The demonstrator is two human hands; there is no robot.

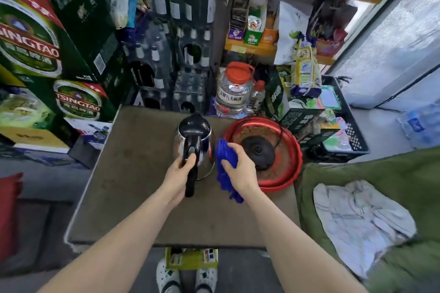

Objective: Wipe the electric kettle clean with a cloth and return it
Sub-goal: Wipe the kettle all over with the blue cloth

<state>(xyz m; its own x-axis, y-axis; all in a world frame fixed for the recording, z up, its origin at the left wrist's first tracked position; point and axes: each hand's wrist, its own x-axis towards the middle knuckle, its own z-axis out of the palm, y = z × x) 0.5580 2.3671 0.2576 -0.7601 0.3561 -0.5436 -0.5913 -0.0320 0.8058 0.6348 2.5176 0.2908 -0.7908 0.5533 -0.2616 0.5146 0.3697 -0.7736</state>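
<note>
A steel electric kettle (pixel 204 147) with a black lid and black handle stands on the brown table (pixel 133 173). My left hand (pixel 177 173) grips its handle from the near side. My right hand (pixel 239 169) is closed on a bunched blue cloth (pixel 226 157), pressed against the kettle's right side. The kettle's black base (pixel 258 151) lies in a red tray (pixel 289 169) to the right, with its cord running off behind.
Green beer cartons (pixel 47 59) are stacked at the left, crates of bottles behind the table. A clear jug with a red cap (pixel 234 90) stands at the far edge. A green seat with a white cloth (pixel 359 216) is at the right.
</note>
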